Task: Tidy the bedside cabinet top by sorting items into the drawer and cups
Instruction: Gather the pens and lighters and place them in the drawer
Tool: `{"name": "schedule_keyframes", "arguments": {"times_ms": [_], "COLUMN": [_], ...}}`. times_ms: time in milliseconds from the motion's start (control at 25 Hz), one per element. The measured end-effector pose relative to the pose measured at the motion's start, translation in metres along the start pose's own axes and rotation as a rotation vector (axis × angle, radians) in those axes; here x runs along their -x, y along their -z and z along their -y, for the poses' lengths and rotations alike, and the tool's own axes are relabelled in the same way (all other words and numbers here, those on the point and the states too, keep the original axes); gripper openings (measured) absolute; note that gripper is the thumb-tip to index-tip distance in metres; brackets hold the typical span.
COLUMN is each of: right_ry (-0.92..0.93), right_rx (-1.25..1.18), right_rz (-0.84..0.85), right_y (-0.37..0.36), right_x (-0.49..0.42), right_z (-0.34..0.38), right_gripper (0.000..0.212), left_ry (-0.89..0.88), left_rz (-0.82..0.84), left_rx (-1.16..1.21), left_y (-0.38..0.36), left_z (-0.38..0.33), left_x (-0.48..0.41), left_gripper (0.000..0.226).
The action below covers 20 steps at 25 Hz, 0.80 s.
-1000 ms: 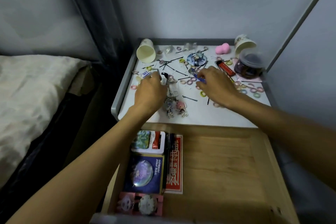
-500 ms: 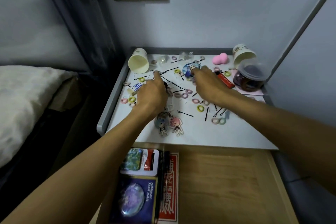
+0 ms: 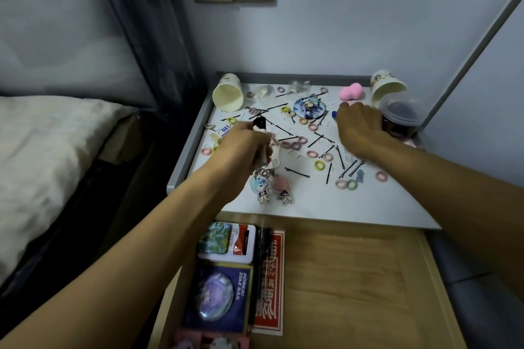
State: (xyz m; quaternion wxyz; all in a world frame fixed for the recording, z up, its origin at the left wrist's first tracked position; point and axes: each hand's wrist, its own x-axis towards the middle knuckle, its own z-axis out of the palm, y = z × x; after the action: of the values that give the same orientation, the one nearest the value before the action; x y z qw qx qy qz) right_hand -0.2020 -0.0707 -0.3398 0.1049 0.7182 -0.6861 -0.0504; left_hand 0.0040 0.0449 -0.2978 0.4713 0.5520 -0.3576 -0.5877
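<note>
The white cabinet top point(image 3: 368, 207) is strewn with several black hairpins and pastel hair rings. My left hand point(image 3: 243, 147) grips a bunch of keychains point(image 3: 265, 156); a black tag sticks up above the fingers, and two cartoon-figure charms point(image 3: 270, 188) hang from it down to the top. My right hand point(image 3: 358, 129) rests over the right side with a small blue item point(image 3: 334, 114) at its fingers; what it holds is mostly hidden. A cream paper cup point(image 3: 228, 92) lies tipped at the back left, another cup point(image 3: 387, 88) at the back right. The open wooden drawer point(image 3: 354, 278) sits below.
A round character badge point(image 3: 309, 107), a pink sponge point(image 3: 351, 91) and a clear lidded tub point(image 3: 399, 116) sit at the back. The drawer's left side holds card boxes point(image 3: 226, 242), a Honkai Star Rail box point(image 3: 218, 296) and a red packet point(image 3: 269, 286). A bed point(image 3: 51, 156) is on the left.
My left hand has lifted the keychain bunch slightly off the top. My right hand moved right toward the lidded tub, uncovering the round badge. The view has shifted closer.
</note>
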Motion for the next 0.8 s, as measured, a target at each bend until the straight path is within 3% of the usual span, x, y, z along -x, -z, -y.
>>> {"name": "schedule_keyframes", "arguments": {"times_ms": [120,240,360,400,480,520,640,800], "right_ry": [0.015,0.047,0.128,0.135,0.109,0.095,0.037,-0.048], "right_rx": [0.028,-0.038,-0.456,-0.728,-1.286,-1.438,-1.608,-1.671], "right_rz": [-0.009,-0.140,-0.210,-0.129,0.187,0.307,0.426,0.446], "right_y": [0.004,0.023,0.056,0.068,0.086,0.087,0.067,0.047], "right_x": [0.001,0.010,0.053,0.077,0.132,0.157,0.197,0.211], "right_z": [-0.001,0.005,0.018,0.021,0.028,0.029,0.029,0.032], "right_gripper": [0.025,0.026,0.015,0.011,0.015,0.018,0.021,0.013], "left_ry": [0.039,0.100,0.141,0.150,0.164,0.166,0.133,0.151], "left_rz": [0.018,0.015,0.022,0.028,0.070,0.110,0.221,0.202], "left_rx": [0.025,0.164,0.260,0.270,0.265,0.260,0.195,0.122], "left_y": [0.002,0.007,0.010,0.008,0.004,0.000,-0.009,-0.012], "left_z": [0.001,0.005,0.013,0.017,0.027,0.031,0.044,0.055], "left_x": [0.019,0.031,0.044,0.051,0.067,0.076,0.094,0.100], "left_gripper": [0.009,0.015,0.023,0.024,0.023,0.022,0.018,0.015]}}
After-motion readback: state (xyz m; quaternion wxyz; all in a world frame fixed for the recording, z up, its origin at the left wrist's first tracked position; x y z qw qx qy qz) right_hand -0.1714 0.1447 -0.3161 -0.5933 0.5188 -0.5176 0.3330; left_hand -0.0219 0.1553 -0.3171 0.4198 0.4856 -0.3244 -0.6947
